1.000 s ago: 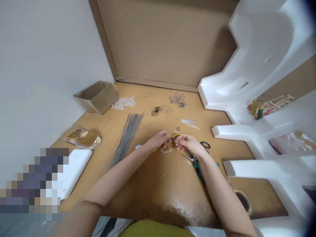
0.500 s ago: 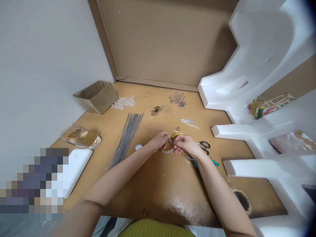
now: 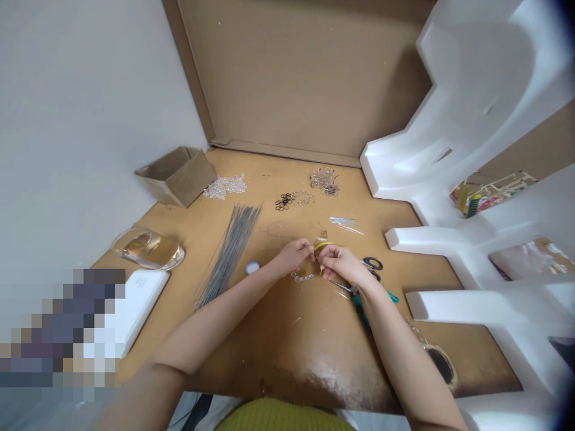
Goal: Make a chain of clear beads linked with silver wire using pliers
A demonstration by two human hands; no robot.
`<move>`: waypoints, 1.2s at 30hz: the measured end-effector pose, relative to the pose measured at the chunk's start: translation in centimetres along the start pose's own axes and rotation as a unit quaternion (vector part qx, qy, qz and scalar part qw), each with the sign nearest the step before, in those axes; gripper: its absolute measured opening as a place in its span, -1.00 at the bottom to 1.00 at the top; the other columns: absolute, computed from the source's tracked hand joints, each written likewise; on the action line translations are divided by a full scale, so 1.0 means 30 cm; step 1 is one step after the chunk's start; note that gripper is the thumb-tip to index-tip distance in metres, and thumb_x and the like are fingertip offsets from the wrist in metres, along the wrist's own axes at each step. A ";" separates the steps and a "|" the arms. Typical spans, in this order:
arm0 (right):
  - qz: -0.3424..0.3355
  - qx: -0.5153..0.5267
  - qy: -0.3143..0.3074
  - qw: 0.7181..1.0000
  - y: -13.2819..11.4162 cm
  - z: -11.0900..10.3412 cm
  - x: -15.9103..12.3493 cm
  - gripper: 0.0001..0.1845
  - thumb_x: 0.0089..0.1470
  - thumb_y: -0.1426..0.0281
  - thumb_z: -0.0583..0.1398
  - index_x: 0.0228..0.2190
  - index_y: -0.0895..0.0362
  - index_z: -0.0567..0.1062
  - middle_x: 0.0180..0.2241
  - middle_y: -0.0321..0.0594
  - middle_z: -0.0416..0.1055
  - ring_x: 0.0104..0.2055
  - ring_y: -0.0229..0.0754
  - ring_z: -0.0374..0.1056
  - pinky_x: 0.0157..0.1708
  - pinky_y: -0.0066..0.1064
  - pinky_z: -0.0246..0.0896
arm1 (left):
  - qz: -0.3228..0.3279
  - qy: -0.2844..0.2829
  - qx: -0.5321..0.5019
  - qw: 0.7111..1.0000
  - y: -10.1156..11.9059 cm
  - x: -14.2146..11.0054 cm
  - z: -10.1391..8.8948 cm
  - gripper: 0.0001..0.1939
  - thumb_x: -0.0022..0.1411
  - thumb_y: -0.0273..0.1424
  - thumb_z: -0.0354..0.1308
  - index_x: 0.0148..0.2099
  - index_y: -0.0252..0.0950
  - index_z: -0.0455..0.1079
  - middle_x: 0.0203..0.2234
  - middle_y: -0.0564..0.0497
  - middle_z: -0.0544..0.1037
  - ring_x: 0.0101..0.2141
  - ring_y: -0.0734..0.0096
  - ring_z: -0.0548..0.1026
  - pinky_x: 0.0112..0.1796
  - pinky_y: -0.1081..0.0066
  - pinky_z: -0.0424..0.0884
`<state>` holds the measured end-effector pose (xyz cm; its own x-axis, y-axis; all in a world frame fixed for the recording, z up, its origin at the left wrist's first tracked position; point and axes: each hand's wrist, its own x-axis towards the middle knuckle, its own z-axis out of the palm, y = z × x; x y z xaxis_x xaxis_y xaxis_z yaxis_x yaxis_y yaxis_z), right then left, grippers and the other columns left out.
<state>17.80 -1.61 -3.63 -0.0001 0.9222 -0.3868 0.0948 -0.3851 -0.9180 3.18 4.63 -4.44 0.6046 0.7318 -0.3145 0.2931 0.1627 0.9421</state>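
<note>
My left hand is closed in a pinch over the middle of the table. From its fingers a small curved strand of clear beads hangs just above the wood. Close beside it, my right hand is also pinched, its fingertips almost meeting those of the left. A thin pale sliver shows under the right fingers, too small to name. Behind the fingertips lies a yellow-handled tool, partly hidden by the right hand. Black-handled scissors and teal-handled pliers lie by the right wrist, partly covered.
Grey wires lie in a bundle left of the hands. Further back are clear beads, black rings and thin needles. A cardboard box, a glass cup and white foam edge the table.
The fingers of both hands have shifted slightly. The bead loop was rounder between the hands; now it hangs more open, with its right side apart from the right fingers.
</note>
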 end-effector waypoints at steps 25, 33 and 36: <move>-0.045 0.090 0.042 0.994 -0.014 0.040 -0.002 -0.87 -0.18 0.33 0.15 -0.54 0.11 0.29 -0.66 -0.47 0.26 -0.67 -0.43 0.18 -0.47 -0.48 0.27 | 0.054 0.065 -0.004 0.996 -0.027 0.012 0.002 -0.83 0.18 -0.34 -0.06 -0.42 -0.30 0.19 -0.59 0.15 0.39 -0.70 0.66 0.16 -0.61 0.56 0.12; -0.062 -0.004 0.050 0.997 0.005 0.021 -0.001 -0.92 -0.20 0.41 0.18 -0.55 0.14 0.35 -0.71 -0.45 0.28 -0.68 -0.38 0.22 -0.65 -0.56 0.12 | 0.030 0.057 -0.044 0.997 -0.025 0.021 0.000 -0.84 0.19 -0.39 -0.10 -0.43 -0.31 0.16 -0.58 0.15 0.41 -0.81 0.73 0.08 -0.72 0.56 -0.01; -0.057 -0.021 0.040 0.997 0.007 0.024 -0.005 -0.91 -0.17 0.40 0.17 -0.52 0.13 0.33 -0.71 -0.44 0.31 -0.68 -0.34 0.26 -0.66 -0.54 0.16 | 0.029 0.057 -0.058 0.996 -0.026 0.023 -0.001 -0.84 0.18 -0.40 -0.10 -0.43 -0.32 0.17 -0.57 0.14 0.42 -0.81 0.75 0.09 -0.73 0.57 -0.02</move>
<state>17.11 -1.84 -3.82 0.0668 0.9602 -0.2711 0.1403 -0.2780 -0.9503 3.33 5.03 -5.39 0.5282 0.8116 -0.2496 0.1678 0.1884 0.9677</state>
